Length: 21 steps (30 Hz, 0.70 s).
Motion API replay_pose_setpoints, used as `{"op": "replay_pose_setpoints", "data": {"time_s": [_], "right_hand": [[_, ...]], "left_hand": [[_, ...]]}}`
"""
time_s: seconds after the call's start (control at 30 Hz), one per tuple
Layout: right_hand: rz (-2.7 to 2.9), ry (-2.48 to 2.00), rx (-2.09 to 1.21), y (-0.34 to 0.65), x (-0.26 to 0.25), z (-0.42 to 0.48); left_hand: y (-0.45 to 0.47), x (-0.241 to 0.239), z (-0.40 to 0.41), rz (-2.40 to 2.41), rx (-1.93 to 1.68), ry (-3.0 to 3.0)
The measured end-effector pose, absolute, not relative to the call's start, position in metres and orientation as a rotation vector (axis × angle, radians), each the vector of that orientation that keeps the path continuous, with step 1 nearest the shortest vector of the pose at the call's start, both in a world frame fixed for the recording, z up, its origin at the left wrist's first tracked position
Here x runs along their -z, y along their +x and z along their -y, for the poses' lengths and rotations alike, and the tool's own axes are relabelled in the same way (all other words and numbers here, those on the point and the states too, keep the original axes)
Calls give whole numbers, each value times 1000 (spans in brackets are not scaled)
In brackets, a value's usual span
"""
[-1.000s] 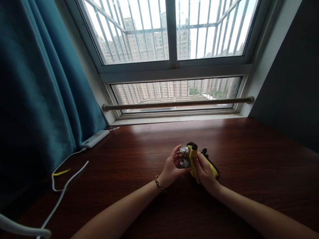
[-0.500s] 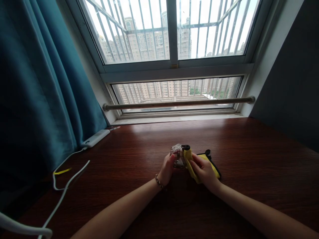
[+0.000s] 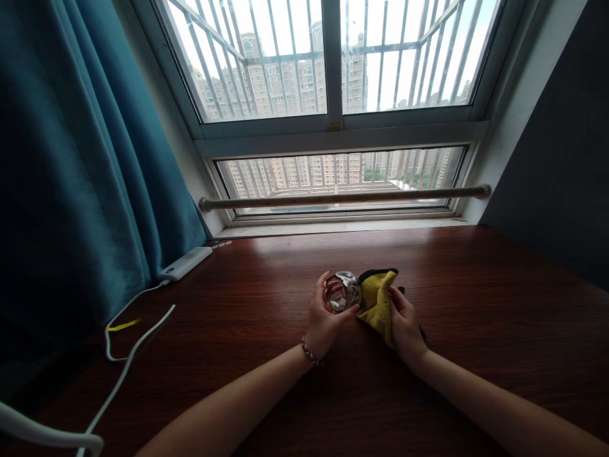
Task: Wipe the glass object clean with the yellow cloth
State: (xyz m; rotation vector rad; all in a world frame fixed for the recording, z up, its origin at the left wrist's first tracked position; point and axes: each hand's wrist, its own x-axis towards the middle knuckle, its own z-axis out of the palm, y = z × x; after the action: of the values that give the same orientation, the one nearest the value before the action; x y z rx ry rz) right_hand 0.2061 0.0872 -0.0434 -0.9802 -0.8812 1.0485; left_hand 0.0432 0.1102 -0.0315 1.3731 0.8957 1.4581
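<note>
Head view, left hand [image 3: 323, 320] gripping what looks like glass [image 3: 342, 293], right hand [image 3: 404, 324] clutching yellow cloth [image 3: 378, 298]

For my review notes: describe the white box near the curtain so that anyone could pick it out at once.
Start at the teal curtain on the left, where it meets the wooden desk. The white box lies flat there under the window, alone in having a white cable plugged into its near end.

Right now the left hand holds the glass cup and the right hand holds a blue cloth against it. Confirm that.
Not quite: the cloth is yellow, not blue, as the head view shows. The left hand holds the glass cup, and the right hand holds the cloth against it.
</note>
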Motion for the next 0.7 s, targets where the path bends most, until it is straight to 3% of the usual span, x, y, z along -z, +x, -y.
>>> {"op": "replay_pose_setpoints", "data": {"time_s": [0.37,0.57,0.7], "right_hand": [[1104,-1034,-820,212,36,-82],[1749,-939,-142,214,12,-77],[2081,-966,-12,204,12,-67]], "left_hand": [[39,32,-107,-1132,-1466,1714],[40,25,-104,-1014,-1436,1921],[40,20,-101,-974,-1421,2115]]}}
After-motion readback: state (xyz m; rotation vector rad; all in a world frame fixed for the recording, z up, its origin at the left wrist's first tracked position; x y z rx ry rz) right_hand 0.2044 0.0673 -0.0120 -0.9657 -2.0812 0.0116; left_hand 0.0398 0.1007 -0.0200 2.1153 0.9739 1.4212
